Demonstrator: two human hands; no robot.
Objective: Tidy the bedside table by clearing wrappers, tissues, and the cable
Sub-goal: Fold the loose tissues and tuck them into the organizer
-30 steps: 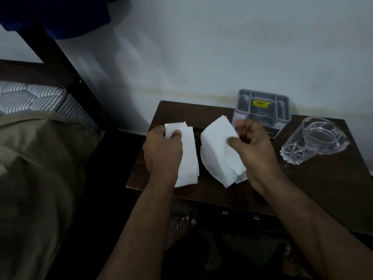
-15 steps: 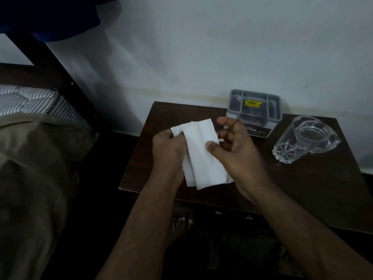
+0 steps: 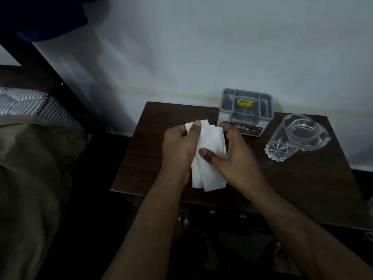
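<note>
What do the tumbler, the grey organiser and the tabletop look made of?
Tumbler: clear glass by the look, with cut facets catching light. Organiser: likely matte grey plastic, moulded compartments. Tabletop: dark wood or wood-look laminate, faint grain; which one is unclear.

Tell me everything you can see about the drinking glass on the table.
The glass is clear, with cut facets near its thick base and a small label on its side. It looks empty. It stands at the right rear of the dark wooden table, right of the grey organizer. No hand touches it.
</note>
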